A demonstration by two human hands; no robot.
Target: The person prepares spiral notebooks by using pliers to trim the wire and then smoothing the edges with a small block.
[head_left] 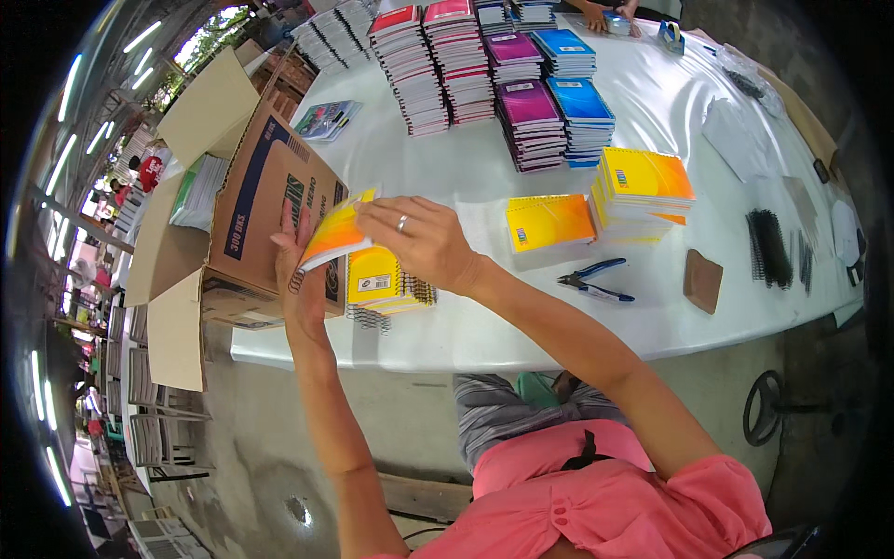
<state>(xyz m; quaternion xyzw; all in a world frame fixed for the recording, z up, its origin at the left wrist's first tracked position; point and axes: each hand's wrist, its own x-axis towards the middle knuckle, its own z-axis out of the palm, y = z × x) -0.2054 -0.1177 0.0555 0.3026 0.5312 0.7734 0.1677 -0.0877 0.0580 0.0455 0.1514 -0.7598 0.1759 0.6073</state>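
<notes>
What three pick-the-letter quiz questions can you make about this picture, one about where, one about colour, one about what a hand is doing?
1. Where do the pliers lie?
A. on the white table
B. in the cardboard box
C. on the floor

2. What colour is the notebook held up?
A. purple
B. yellow-orange
C. green

3. What is the right hand doing?
A. resting flat on the table
B. holding the pliers
C. gripping the notebook

Answers: 1 A, they rest on the tabletop. 2 B, its cover shows yellow and orange. 3 C, the fingers close on its top, with the left hand behind it.
</notes>
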